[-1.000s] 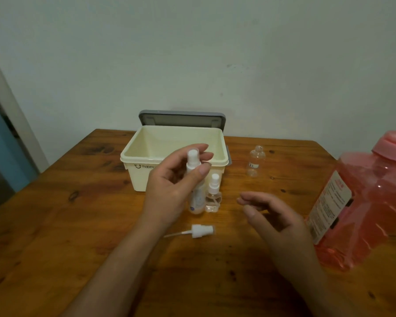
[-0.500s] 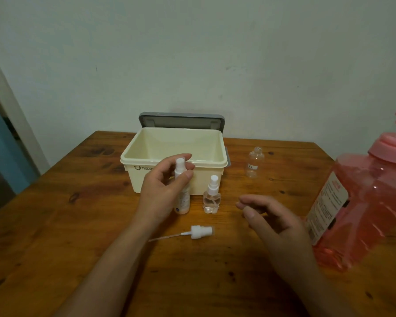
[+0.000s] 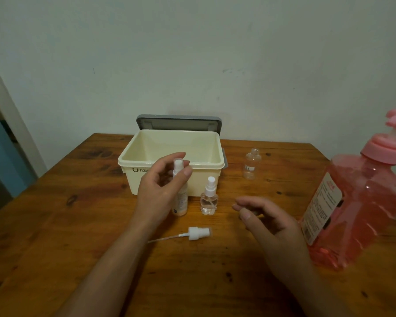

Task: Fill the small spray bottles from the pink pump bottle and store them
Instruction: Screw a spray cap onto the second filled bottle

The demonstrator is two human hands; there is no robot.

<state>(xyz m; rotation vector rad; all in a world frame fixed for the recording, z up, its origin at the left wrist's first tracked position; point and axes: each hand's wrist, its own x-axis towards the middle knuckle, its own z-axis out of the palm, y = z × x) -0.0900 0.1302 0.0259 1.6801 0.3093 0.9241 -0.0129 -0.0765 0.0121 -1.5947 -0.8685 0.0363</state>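
Observation:
My left hand (image 3: 158, 186) is closed around the neck of a tall white-capped spray bottle (image 3: 181, 202), which stands upright on the table in front of the cream storage box (image 3: 133, 181). Just to its right stands a small round spray bottle (image 3: 209, 202) with pale pink liquid inside. A loose white spray head (image 3: 198, 233) with its thin tube lies on the table nearer me. Further back on the right stands an uncapped clear bottle (image 3: 251, 163). The big pink pump bottle (image 3: 361, 202) is at the right edge. My right hand (image 3: 268, 220) hovers open and holds nothing.
The cream box is open and looks empty, its grey lid (image 3: 178, 122) propped upright behind it against the wall. The wooden table (image 3: 55, 225) reaches the wall at the back. A door frame (image 3: 7, 115) is on the left.
My left hand has carried the tall spray bottle down and to the left and stood it on the table beside the small round bottle. My right hand has barely moved.

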